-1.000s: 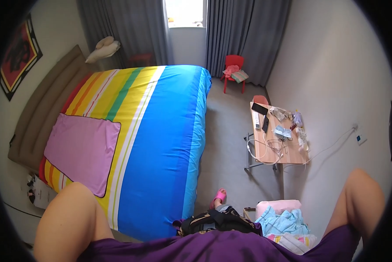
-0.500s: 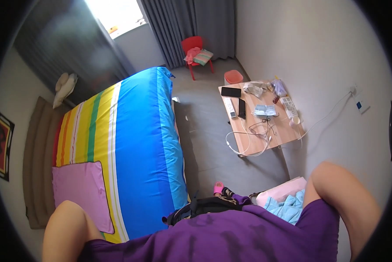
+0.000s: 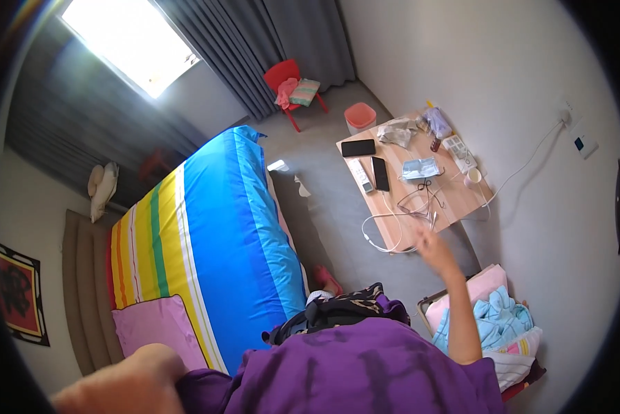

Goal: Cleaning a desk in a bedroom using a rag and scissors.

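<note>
My right hand (image 3: pixel 436 251) reaches forward over the near edge of a small wooden table (image 3: pixel 455 207). It is slightly blurred; its fingers look apart and nothing shows in them. Closest to the fingers are a white charging cable (image 3: pixel 372 239) and a pair of eyeglasses (image 3: pixel 415 212). Behind these lie a blue face mask (image 3: pixel 420 168), a black phone (image 3: pixel 380 174), a white remote control (image 3: pixel 361 176) and another dark phone (image 3: pixel 358 148). A cup (image 3: pixel 472 178) stands at the table's right side. My left arm is bent at the lower left, its hand out of the picture.
A bed with a striped cover (image 3: pixel 220 228) fills the left side, a pink cloth (image 3: pixel 159 328) on it. Folded clothes (image 3: pixel 500 319) are heaped at the lower right. Behind the table stand a pink bin (image 3: pixel 360 116) and a red chair (image 3: pixel 282 72). A cable (image 3: pixel 531 162) runs to the wall socket.
My right arm has swung from the right side forward to the table, bringing the hand into view. My body has stepped forward and the view has tilted; more of the clothes heap shows.
</note>
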{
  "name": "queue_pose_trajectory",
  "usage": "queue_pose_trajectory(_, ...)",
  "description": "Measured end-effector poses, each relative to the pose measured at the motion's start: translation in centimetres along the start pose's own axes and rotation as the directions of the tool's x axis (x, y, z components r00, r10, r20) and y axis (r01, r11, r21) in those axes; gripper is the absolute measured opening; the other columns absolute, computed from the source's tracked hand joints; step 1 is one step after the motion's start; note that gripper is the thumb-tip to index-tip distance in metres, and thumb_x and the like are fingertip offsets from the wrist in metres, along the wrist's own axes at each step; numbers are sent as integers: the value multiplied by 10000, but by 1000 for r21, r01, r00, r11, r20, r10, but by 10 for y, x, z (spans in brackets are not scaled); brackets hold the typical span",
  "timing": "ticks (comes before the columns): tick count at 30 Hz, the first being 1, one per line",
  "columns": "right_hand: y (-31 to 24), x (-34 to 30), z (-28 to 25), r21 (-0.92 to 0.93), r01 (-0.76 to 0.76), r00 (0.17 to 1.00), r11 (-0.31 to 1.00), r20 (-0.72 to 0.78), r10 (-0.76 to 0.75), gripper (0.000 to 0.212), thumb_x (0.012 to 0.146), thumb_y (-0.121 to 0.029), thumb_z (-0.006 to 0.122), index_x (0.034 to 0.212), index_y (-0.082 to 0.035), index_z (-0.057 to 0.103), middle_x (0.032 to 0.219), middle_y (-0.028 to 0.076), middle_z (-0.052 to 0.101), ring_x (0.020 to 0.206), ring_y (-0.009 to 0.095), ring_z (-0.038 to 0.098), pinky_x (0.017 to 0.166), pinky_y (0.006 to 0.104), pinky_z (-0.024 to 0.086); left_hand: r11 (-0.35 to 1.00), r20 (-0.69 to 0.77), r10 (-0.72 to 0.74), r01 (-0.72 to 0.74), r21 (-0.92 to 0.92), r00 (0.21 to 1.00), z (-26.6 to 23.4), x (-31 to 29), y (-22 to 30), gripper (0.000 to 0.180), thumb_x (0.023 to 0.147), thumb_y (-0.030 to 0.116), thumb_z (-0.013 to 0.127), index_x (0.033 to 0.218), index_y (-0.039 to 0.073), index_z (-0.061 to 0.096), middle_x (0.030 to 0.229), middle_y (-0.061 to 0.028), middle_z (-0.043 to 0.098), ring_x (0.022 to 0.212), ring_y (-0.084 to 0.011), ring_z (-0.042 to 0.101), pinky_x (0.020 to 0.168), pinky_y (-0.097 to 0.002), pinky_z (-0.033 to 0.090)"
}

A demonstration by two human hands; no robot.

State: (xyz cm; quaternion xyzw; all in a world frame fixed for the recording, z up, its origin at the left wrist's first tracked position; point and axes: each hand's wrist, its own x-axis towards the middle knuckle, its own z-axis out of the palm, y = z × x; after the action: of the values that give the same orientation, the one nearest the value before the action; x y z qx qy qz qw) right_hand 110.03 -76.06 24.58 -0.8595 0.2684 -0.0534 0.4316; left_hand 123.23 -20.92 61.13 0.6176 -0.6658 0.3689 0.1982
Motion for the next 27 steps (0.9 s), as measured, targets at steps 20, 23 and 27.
queue_pose_trajectory(20,-58,164,181,-148,-15,832,989,547,94,435,873,-263,623,1236,-29,569,1206,206,616,1084,328,612,926,379,471,670,652,-585,741,52,483,343,-119,-247,197,834,177,668,1010,89,658,929,-83,668,893,-269,644,768,-394,505)
queue_pose_trajectory(23,-78,205,202,-129,35,821,991,569,45,459,860,-290,654,1236,-42,564,1134,202,639,1051,316,623,900,373,487,583,723,-593,808,81,355,360,-165,-269,235,849,214,650,1037,72,653,970,-128,668,892,-323,644,760,-428,513)
queue_pose_trajectory(27,-57,253,218,-76,-34,703,997,707,77,474,857,-295,674,1250,-57,558,1106,192,655,1020,292,645,879,364,507,438,746,-622,895,81,238,388,-212,-281,260,876,254,624,1076,87,633,970,-140,660,877,-336,645,749,-442,514)
